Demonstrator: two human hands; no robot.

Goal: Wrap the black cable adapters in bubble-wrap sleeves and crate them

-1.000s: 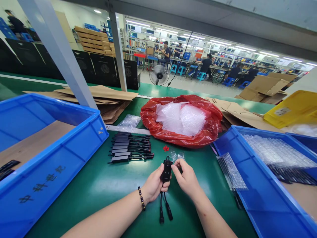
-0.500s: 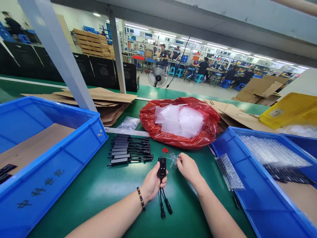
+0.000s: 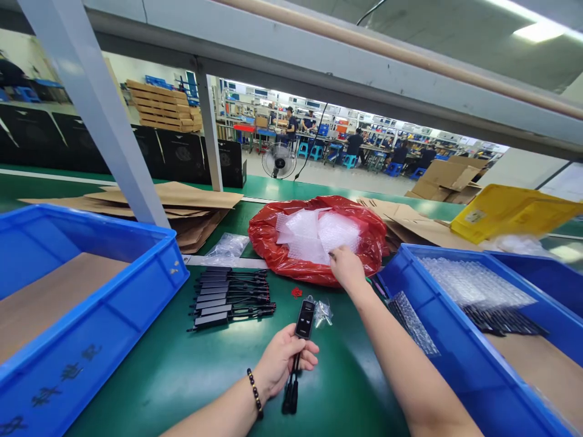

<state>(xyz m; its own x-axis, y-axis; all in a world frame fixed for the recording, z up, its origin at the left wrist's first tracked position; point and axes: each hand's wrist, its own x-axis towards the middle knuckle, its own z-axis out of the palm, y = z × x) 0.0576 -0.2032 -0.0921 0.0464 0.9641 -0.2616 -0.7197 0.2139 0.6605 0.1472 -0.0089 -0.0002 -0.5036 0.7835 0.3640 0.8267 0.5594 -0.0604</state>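
The black module (image 3: 305,317), a small box with two cables hanging below it, is held upright over the green surface (image 3: 182,364) in the curled left hand (image 3: 285,361). The right hand (image 3: 346,267) touches bubble wrap (image 3: 314,233) inside the red bag (image 3: 268,237); I cannot tell whether its fingers are closed.

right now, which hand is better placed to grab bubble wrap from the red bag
Right. The right hand is at the bubble wrap in the red bag; the left hand is nearer the body and full, gripping the adapter.
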